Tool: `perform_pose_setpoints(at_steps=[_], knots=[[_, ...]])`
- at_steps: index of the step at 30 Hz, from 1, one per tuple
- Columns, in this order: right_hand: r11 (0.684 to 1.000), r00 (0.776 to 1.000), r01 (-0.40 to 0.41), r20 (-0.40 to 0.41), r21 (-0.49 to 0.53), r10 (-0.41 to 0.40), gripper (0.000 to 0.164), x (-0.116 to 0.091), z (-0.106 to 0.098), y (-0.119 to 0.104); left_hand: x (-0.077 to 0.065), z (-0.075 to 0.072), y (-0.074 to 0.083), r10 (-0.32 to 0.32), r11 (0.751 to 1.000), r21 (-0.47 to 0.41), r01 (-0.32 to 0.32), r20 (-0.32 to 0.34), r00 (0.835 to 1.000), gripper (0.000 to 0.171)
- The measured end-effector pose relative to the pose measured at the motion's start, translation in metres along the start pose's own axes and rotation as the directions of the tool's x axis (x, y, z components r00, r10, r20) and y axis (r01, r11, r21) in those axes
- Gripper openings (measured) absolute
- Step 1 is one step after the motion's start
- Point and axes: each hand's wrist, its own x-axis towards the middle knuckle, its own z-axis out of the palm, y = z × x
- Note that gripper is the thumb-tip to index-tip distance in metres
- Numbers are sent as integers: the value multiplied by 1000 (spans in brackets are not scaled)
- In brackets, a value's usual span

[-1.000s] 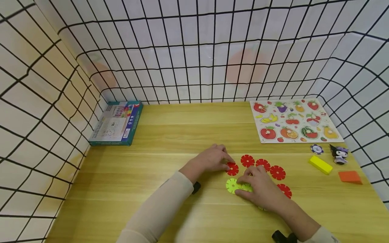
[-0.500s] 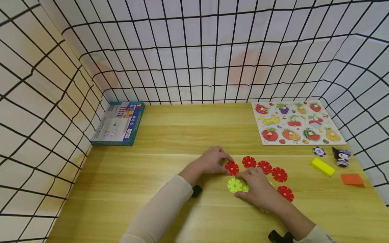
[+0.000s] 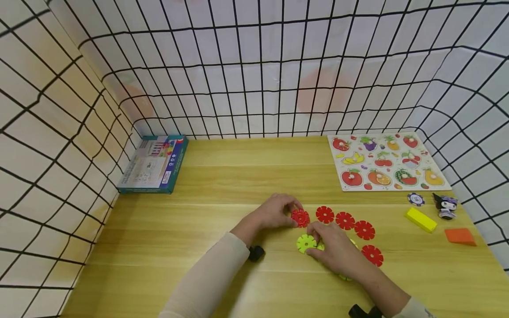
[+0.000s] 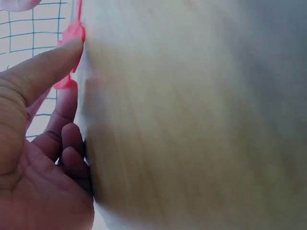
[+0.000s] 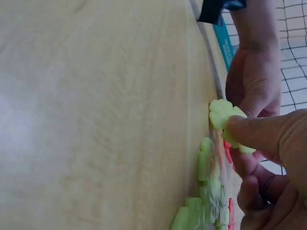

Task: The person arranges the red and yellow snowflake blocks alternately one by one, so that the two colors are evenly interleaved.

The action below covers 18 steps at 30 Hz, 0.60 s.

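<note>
My left hand (image 3: 274,211) pinches a red notched plastic disc (image 3: 300,218), whose outline looks doubled, between thumb and index finger. In the left wrist view, red plastic (image 4: 74,32) shows at the thumb tip. My right hand (image 3: 336,249) holds a yellow-green notched disc (image 3: 306,243) by its right side, thumb toward me. The thumb covers part of this yellow-green disc (image 5: 221,115) in the right wrist view. More yellow-green discs (image 5: 206,177) lie under the right hand, mostly hidden from above. Several red discs, such as the red disc (image 3: 324,214), curve around beyond and right of that hand.
At back right lies a fruit puzzle board (image 3: 393,181). Near it are a poker chip (image 3: 415,199), a small figurine (image 3: 446,206), a yellow block (image 3: 421,219) and an orange block (image 3: 460,236). A teal box (image 3: 153,165) sits back left. Black wire mesh (image 3: 260,88) encloses the table.
My right hand has slid left, its fingers closing in around the yellow-green disc's side. The left hand's red disc has shifted slightly left and away, and its outline now looks doubled.
</note>
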Motion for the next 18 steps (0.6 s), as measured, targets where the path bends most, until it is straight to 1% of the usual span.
perform_pose_setpoints(at_steps=[3,5,8,10,12,14,16,18], knots=[[997,1000,-25,-3,72,25,29,-1,-4,0,-3,0,1,-2,994,-106,0,-21,1000,35],[993,999,-31,-11,110,32,26,-1,-4,1,-9,0,0,-4,986,-167,-2,-39,999,34],[989,999,-30,-19,143,34,24,-1,-5,3,-20,-2,-2,-9,974,-224,-8,-75,997,32],[986,999,-38,-17,161,42,24,1,-5,5,-29,-7,-6,-22,969,-247,-3,-95,995,31],[979,998,-54,-10,194,57,25,3,-6,6,-37,-14,-13,-39,958,-288,6,-109,993,31],[969,997,-67,-5,238,71,25,5,-7,5,-45,-22,-23,-61,945,-327,13,-137,989,32],[956,997,-77,-1,283,81,26,8,-8,2,-53,-31,-36,-96,929,-369,24,-178,979,32],[942,996,-83,-1,324,88,27,11,-7,-2,-63,-41,-49,-139,910,-412,38,-219,966,32]])
